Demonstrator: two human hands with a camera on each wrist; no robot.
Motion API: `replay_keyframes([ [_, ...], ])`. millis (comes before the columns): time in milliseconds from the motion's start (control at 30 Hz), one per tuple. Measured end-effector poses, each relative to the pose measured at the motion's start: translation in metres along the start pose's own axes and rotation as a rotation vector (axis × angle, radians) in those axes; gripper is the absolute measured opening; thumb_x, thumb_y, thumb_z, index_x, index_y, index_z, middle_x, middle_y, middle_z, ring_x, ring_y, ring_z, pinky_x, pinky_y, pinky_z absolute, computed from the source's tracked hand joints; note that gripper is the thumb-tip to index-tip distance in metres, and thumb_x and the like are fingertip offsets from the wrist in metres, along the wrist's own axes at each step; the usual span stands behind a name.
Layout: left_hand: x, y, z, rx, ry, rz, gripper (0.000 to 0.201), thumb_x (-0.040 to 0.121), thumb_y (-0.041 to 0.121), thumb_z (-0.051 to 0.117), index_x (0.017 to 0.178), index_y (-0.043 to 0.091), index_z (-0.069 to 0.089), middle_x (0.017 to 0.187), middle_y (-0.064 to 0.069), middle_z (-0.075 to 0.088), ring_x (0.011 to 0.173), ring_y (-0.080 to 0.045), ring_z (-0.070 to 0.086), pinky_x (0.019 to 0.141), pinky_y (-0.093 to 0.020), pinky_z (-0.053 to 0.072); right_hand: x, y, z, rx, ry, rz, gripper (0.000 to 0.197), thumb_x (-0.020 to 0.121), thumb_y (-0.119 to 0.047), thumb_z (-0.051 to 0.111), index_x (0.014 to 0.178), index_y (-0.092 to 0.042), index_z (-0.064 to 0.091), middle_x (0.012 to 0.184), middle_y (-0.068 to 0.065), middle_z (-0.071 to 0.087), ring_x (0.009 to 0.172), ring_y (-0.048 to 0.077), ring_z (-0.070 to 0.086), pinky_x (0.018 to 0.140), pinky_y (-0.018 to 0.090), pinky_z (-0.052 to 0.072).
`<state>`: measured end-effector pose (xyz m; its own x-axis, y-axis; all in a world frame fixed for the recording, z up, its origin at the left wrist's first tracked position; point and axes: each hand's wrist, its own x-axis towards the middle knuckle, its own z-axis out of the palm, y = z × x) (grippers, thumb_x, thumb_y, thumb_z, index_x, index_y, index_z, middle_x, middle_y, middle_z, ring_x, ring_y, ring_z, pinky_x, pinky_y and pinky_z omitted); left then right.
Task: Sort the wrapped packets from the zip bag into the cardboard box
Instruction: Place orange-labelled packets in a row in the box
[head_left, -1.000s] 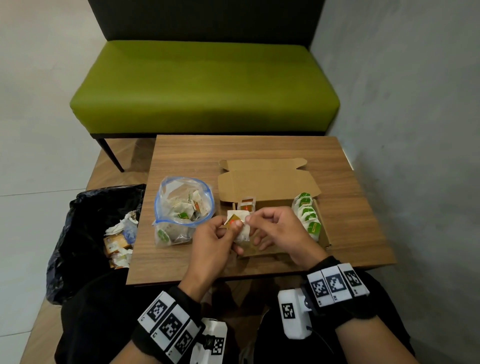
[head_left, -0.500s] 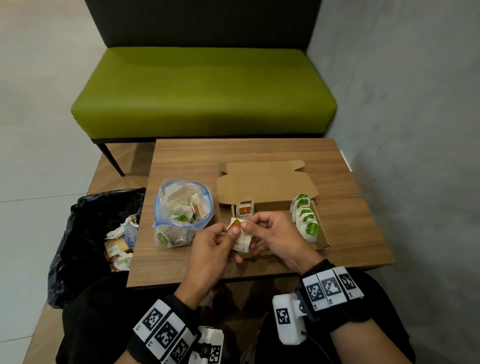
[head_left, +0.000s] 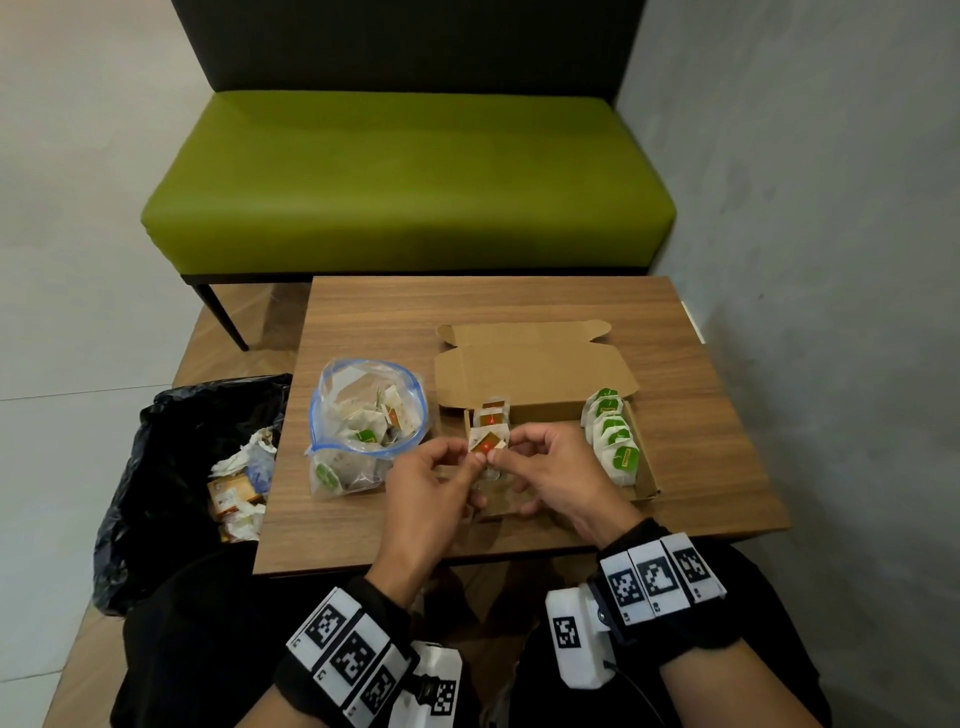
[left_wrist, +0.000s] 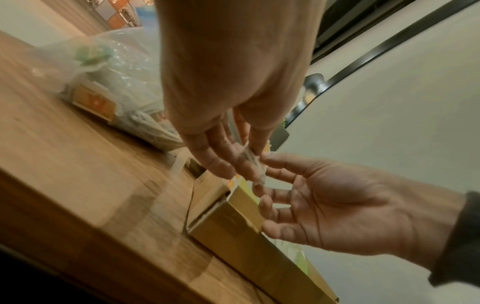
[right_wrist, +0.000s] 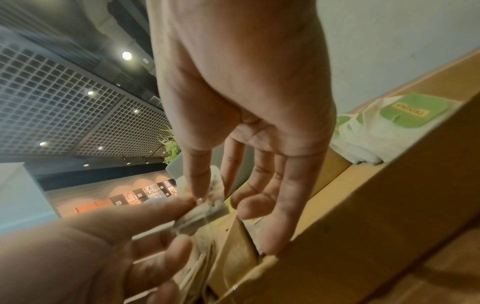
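Our hands hide the near left part of the open brown cardboard box (head_left: 535, 369), and both wrist views are blurred. Our left hand (head_left: 426, 488) and right hand (head_left: 550, 467) meet at the centre of the head view, each pinching with thumb and forefinger the small white wrapped packet with an orange-red label (head_left: 487, 444); the other fingers hang loosely curled. The packet sits just above the box's left end. The clear blue-rimmed zip bag (head_left: 363, 431) stands left of centre on the wooden table (head_left: 701, 415).

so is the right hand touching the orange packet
Touching: the head view shows the right hand and left hand pinching the orange packet between fingertips above the cardboard box.
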<state>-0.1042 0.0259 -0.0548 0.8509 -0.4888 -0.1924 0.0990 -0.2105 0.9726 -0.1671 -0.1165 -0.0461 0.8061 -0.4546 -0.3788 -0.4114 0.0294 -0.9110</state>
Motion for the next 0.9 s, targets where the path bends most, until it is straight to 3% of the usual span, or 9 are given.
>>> replay_keyframes([
  [133, 0.004, 0.0, 0.0, 0.07, 0.017, 0.018, 0.007, 0.089, 0.019, 0.071, 0.096, 0.017, 0.072, 0.082, -0.002, 0.074, 0.059, -0.022, 0.071, 0.051, -0.031, 0.055, 0.001, 0.001, -0.001, -0.019, 0.048, -0.028, 0.009, 0.085, -0.02, 0.077, 0.091, -0.013, 0.075, 0.081, 0.008, 0.069, 0.062, 0.014, 0.06, 0.049, 0.031, 0.054],
  [267, 0.008, -0.009, -0.003, 0.335, 0.036, 0.058, 0.015, 0.086, 0.021, 0.073, 0.098, 0.028, 0.067, 0.078, 0.008, 0.065, 0.06, -0.001, 0.061, 0.06, -0.017, 0.051, 0.013, 0.006, -0.007, -0.064, 0.123, -0.034, 0.005, 0.086, -0.019, 0.076, 0.084, -0.014, 0.075, 0.067, -0.001, 0.064, 0.056, 0.011, 0.056, 0.048, 0.032, 0.054],
  [333, 0.007, -0.013, -0.005, 0.488, 0.0, 0.074, 0.021, 0.085, 0.026, 0.073, 0.103, 0.031, 0.066, 0.081, 0.011, 0.06, 0.069, -0.002, 0.059, 0.066, -0.021, 0.051, 0.023, 0.012, -0.01, -0.137, 0.132, -0.014, 0.007, 0.087, -0.019, 0.075, 0.083, -0.014, 0.075, 0.058, -0.009, 0.059, 0.052, 0.008, 0.052, 0.046, 0.032, 0.052],
  [400, 0.006, -0.015, -0.006, 0.567, -0.028, 0.093, 0.023, 0.085, 0.028, 0.073, 0.106, 0.032, 0.065, 0.082, 0.012, 0.057, 0.072, -0.002, 0.056, 0.064, -0.019, 0.046, 0.031, 0.017, -0.012, -0.216, 0.12, 0.002, 0.006, 0.087, -0.022, 0.076, 0.083, -0.017, 0.075, 0.052, -0.013, 0.058, 0.05, 0.007, 0.052, 0.045, 0.031, 0.051],
  [500, 0.006, -0.017, -0.005, 0.603, -0.039, 0.101, 0.024, 0.085, 0.028, 0.072, 0.108, 0.032, 0.063, 0.085, 0.012, 0.057, 0.071, -0.001, 0.055, 0.061, -0.015, 0.041, 0.042, 0.022, -0.011, -0.363, 0.125, -0.013, 0.008, 0.085, -0.028, 0.077, 0.084, -0.021, 0.077, 0.063, -0.01, 0.065, 0.061, 0.009, 0.059, 0.055, 0.033, 0.052],
  [633, 0.006, -0.017, -0.005, 0.59, -0.061, 0.092, 0.024, 0.086, 0.028, 0.071, 0.107, 0.032, 0.062, 0.087, 0.014, 0.059, 0.068, -0.002, 0.059, 0.064, -0.021, 0.05, 0.049, 0.025, -0.005, -0.543, 0.248, -0.075, 0.01, 0.08, -0.033, 0.08, 0.083, -0.025, 0.075, 0.071, -0.012, 0.066, 0.072, 0.006, 0.062, 0.067, 0.028, 0.051],
  [767, 0.008, -0.016, -0.005, 0.61, -0.064, 0.099, 0.023, 0.085, 0.028, 0.071, 0.106, 0.032, 0.062, 0.084, 0.016, 0.06, 0.066, -0.002, 0.06, 0.067, -0.026, 0.053, 0.049, 0.026, 0.004, -0.54, 0.302, -0.068, 0.019, 0.077, -0.03, 0.083, 0.072, -0.029, 0.065, 0.067, -0.011, 0.065, 0.069, 0.007, 0.064, 0.07, 0.034, 0.058],
  [900, 0.008, -0.015, -0.005, 0.634, -0.08, 0.1, 0.022, 0.087, 0.027, 0.071, 0.106, 0.032, 0.062, 0.086, 0.016, 0.061, 0.069, -0.001, 0.059, 0.067, -0.022, 0.05, 0.05, 0.027, 0.005, -0.468, 0.315, -0.032, 0.019, 0.075, -0.026, 0.085, 0.076, -0.025, 0.066, 0.067, -0.008, 0.067, 0.07, 0.012, 0.067, 0.074, 0.04, 0.059],
])
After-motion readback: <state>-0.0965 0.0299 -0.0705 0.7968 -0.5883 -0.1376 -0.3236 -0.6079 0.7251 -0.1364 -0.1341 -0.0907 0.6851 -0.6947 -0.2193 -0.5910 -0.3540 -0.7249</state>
